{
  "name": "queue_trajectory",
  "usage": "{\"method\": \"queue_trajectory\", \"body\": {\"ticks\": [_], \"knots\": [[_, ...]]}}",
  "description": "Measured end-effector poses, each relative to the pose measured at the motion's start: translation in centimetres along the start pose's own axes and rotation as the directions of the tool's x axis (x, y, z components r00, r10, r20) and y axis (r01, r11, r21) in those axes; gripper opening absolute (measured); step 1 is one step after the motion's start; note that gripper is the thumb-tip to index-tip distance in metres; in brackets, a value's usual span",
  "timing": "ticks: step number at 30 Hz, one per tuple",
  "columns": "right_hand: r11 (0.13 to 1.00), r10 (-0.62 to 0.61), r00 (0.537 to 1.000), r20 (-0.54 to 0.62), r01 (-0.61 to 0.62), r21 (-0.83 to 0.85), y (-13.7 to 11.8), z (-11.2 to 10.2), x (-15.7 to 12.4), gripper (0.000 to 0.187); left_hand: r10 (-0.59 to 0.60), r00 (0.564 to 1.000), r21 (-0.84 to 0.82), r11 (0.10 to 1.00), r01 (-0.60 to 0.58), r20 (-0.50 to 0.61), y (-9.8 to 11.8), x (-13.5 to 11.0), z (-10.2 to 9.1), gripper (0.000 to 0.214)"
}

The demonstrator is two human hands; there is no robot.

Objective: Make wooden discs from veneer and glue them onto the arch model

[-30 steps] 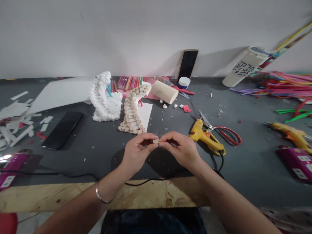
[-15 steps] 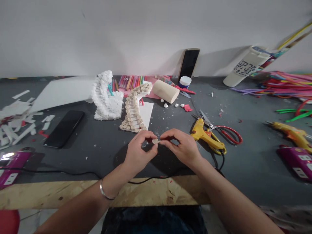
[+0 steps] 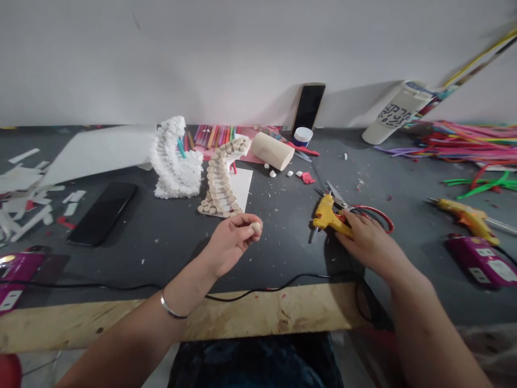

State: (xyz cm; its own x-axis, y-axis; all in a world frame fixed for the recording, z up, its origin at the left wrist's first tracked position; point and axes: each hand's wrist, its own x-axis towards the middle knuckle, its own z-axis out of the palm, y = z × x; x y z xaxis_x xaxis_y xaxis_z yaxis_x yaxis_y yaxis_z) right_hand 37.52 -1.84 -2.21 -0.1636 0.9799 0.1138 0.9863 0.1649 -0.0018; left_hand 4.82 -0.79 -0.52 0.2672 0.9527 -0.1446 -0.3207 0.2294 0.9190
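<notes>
Two bare hands are out over a dark grey bench [image 3: 161, 256]. At the middle of the frame, the left hand [image 3: 228, 242] has a small pale coil [image 3: 257, 227] in a narrow grip, pinched between thumb and fingers. It looks very light, probably paper-like and a little springy; I'd hold it by the edges, gently, since a hard squeeze could flatten it. Right of centre, the right hand [image 3: 371, 242] lies over the handle of a yellow glue gun [image 3: 326, 213]; its fingers are partly hidden, so I cannot tell how firm that grip is. The gun seems stiff plastic with some heft, best taken by the handle, clear of the nozzle. Red-handled scissors [image 3: 388, 218] lie just beside it.
</notes>
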Motion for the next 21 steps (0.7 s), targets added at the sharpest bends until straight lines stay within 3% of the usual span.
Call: {"method": "queue_trajectory", "body": {"ticks": [2, 4, 7, 10, 14, 18, 21], "knots": [[0.999, 0.022, 1.0, -0.022, -0.023, -0.04, -0.2, 0.7, 0.0, 0.05, 0.068, 0.998, 0.054, 0.996, -0.069, 0.009, 0.1, -0.3, 0.1, 0.012], [0.996, 0.062, 0.997, -0.05, -0.065, -0.062, -0.9, 0.6, 0.2, 0.052, 0.219, 0.976, 0.198, 0.956, -0.217, 0.013, 0.1, -0.7, 0.3, 0.012], [0.993, 0.055, 0.994, -0.093, -0.065, -0.1, -2.0, -0.4, 0.8, 0.047, 0.441, 0.894, 0.467, 0.777, -0.423, 0.075, 0.2, -1.2, 0.5, 0.015], [0.993, 0.002, 0.994, -0.111, -0.015, -0.117, -2.9, -0.9, 1.3, 0.041, 0.559, 0.809, 0.626, 0.569, -0.533, 0.181, 0.3, -1.5, 0.5, 0.02], [0.993, 0.025, 0.994, -0.109, -0.038, -0.115, -3.7, -0.4, 1.9, 0.041, 0.617, 0.758, 0.707, 0.438, -0.555, 0.214, 0.3, -1.4, 0.4, 0.021], [0.99, 0.071, 0.992, -0.103, -0.083, -0.117, -3.9, 0.0, 2.5, 0.034, 0.646, 0.741, 0.736, 0.41, -0.538, 0.182, 0.1, -1.2, 0.3, 0.02], [0.987, 0.162, 0.974, -0.158, -0.158, 0.036, -3.5, -0.8, 2.4, 0.033, 0.666, 0.727, 0.755, 0.39, -0.527, 0.164, 0.0, -1.2, 0.3, 0.019]]}}
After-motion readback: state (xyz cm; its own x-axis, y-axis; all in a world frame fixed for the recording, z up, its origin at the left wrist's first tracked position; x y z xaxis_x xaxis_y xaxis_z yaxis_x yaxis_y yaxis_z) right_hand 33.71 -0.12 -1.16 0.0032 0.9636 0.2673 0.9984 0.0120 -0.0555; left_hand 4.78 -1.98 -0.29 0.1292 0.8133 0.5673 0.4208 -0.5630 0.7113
